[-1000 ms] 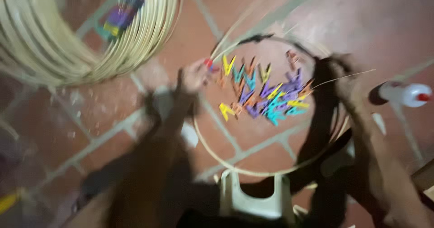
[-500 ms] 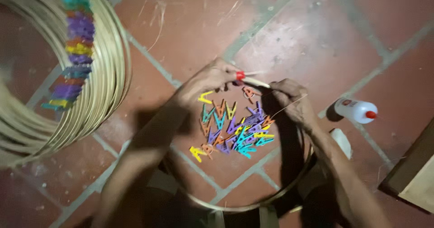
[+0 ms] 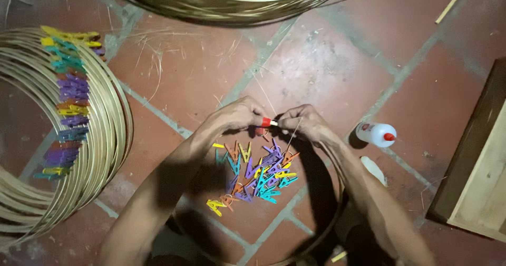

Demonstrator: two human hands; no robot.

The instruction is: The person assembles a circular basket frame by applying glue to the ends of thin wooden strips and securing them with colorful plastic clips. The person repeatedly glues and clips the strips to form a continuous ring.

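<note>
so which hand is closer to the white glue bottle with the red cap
Right. The right hand is just left of the glue bottle; the left hand lies farther left, beyond it.

Stacked bamboo hoops (image 3: 108, 134) bearing coloured pegs (image 3: 71, 100) at nine o'clock; white glue bottle (image 3: 375, 133) at three; wooden box (image 3: 477, 179) beyond.

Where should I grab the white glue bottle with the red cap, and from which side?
Grip the glue bottle across its white body, coming from above. It lies on its side on the tile floor, red cap pointing right, clear of the right hand, so the rounded middle is open.
</note>
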